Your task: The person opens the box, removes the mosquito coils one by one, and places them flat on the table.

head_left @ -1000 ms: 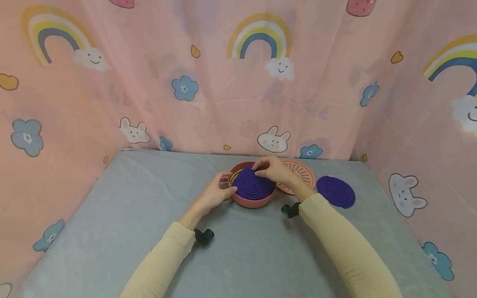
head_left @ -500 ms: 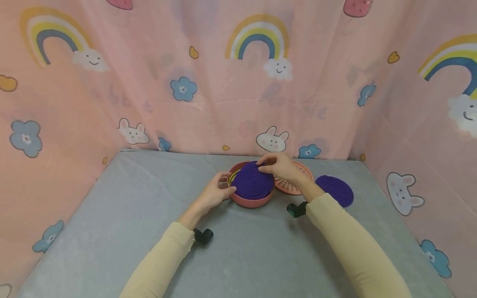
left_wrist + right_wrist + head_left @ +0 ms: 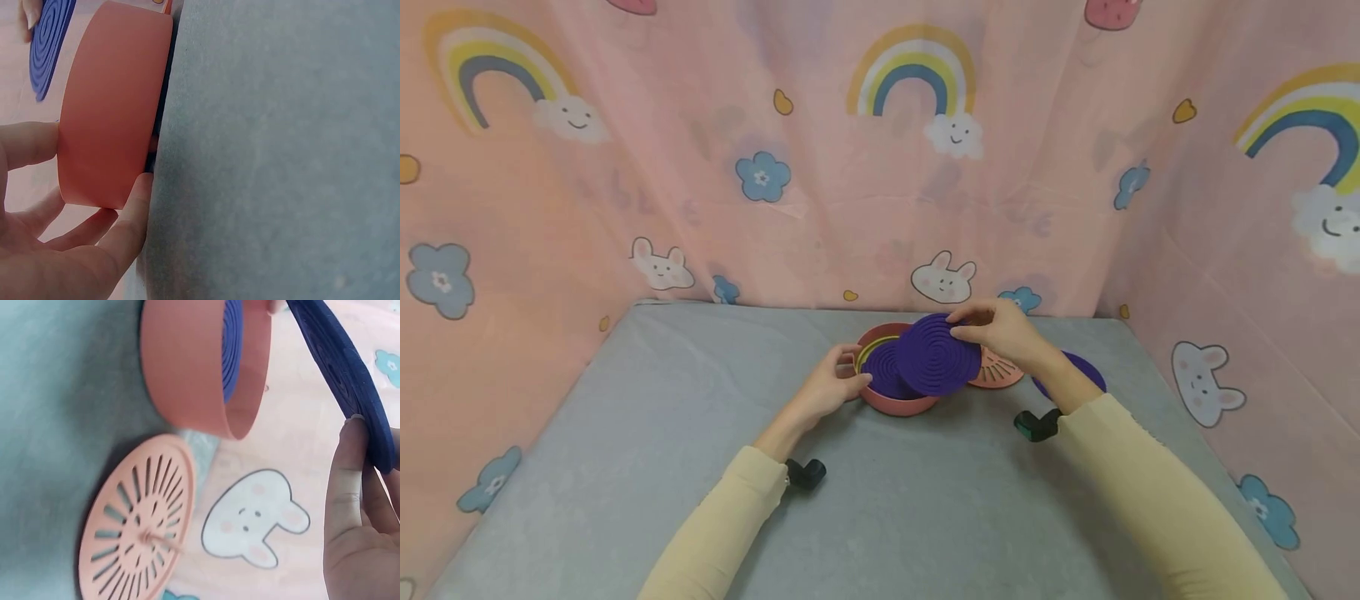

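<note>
My right hand (image 3: pixel 1011 335) pinches a purple spiral mosquito coil (image 3: pixel 934 357) by its upper right edge, thumb on one face and fingers on the other. The coil is tilted above the right side of a round pink box (image 3: pixel 898 408) without its lid. Inside the box lies another purple coil (image 3: pixel 882 363), partly covered by the held one in the head view, with a yellow edge (image 3: pixel 867 350) showing at the left. My left hand (image 3: pixel 831 385) grips the box's left side, its thumb at the rim and its fingers around the wall (image 3: pixel 112 106).
The slotted pink lid (image 3: pixel 139 531), with a thin spike at its centre, lies right of the box. Farther right another purple coil (image 3: pixel 1084 372) lies on the grey tabletop (image 3: pixel 880 508), partly behind my right forearm. A pink patterned curtain (image 3: pixel 820 242) closes the back and sides.
My right hand has lifted the upper coil and moved it right, uncovering the coil below in the box. My left hand has stayed on the box.
</note>
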{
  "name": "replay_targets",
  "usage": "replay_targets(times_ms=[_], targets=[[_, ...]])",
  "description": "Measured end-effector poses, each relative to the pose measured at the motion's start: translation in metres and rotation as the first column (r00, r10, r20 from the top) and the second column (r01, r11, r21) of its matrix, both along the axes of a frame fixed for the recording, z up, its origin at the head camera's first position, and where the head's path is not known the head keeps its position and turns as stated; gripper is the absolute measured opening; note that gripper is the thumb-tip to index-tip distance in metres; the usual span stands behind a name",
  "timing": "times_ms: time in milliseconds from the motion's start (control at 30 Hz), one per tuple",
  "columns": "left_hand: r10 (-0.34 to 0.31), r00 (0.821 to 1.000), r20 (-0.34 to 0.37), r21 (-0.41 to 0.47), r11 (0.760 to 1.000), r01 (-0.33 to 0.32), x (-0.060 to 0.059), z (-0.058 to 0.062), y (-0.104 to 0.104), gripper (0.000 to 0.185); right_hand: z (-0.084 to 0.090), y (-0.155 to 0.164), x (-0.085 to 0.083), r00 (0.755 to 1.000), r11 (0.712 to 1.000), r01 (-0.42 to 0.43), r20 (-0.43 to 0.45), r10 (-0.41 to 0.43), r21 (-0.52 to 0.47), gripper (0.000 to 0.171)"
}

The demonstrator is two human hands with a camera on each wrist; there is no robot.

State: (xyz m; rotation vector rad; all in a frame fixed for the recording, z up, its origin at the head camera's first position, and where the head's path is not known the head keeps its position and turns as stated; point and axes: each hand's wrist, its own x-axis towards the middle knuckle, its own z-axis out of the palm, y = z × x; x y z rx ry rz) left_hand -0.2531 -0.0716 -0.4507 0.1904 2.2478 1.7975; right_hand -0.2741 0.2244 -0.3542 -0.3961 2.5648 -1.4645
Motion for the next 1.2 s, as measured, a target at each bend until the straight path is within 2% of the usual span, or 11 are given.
replay_targets(times_ms=[133, 300, 500, 700, 933, 1033, 1200], targets=[[-0.001, 1.0, -0.004, 0.001, 1.0, 0.001, 0.0, 0.001, 0.0, 0.054, 0.002, 0.013, 0.008, 1.0, 1.0, 0.019, 0.012, -0.019, -0.001, 0.029], [-0.006, 1.0, -0.005, -0.014, 1.0, 0.006, 0.001, 0.001, 0.0, 0.055, -0.005, 0.036, 0.016, 0.998, 0.998, 0.059, 0.032, -0.059, 0.022, 0.036], [-0.007, 1.0, 0.0, -0.004, 1.0, 0.007, 0.0, -0.001, 0.001, 0.055, -0.017, 0.067, 0.026, 0.994, 0.993, 0.113, -0.008, -0.113, 0.044, 0.042], [-0.002, 1.0, 0.011, 0.005, 1.0, 0.002, 0.0, -0.002, 0.0, 0.056, -0.021, 0.098, 0.042, 0.986, 0.986, 0.161, -0.053, -0.158, 0.043, 0.041], [-0.017, 0.999, 0.027, -0.002, 1.0, 0.017, -0.001, -0.001, 0.0, 0.06, -0.031, 0.14, 0.062, 0.974, 0.975, 0.224, -0.04, -0.224, 0.001, 0.044], [-0.026, 0.999, 0.034, -0.007, 1.0, 0.026, 0.001, 0.003, 0.001, 0.06, -0.037, 0.157, 0.07, 0.967, 0.967, 0.254, -0.021, -0.254, -0.015, 0.044], [-0.032, 0.999, 0.035, -0.011, 0.999, 0.033, 0.012, 0.022, 0.001, 0.058, -0.045, 0.182, 0.082, 0.958, 0.958, 0.288, 0.021, -0.287, -0.022, 0.042]])
